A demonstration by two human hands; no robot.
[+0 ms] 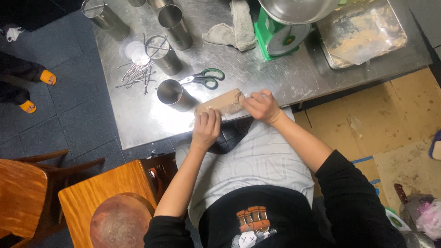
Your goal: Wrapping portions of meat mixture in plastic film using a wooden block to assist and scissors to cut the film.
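Both my hands hold a tan log-shaped lump wrapped in clear film (223, 102) at the near edge of a steel table (138, 115). My left hand (206, 127) grips its left end from below. The fingers of my right hand (261, 105) pinch the right end. A steel cylinder (173, 94) stands just left of the lump, and green-handled scissors (204, 78) lie behind it.
Several more steel cylinders (173, 25) stand at the table's back left, beside a pile of metal skewers (137, 73). A cloth (234, 27), a green scale (280, 36) and a tray (363, 32) sit further right. Wooden stools (105, 206) stand on my left, cardboard (395, 124) covers the floor on the right, and another person's feet (36, 92) show far left.
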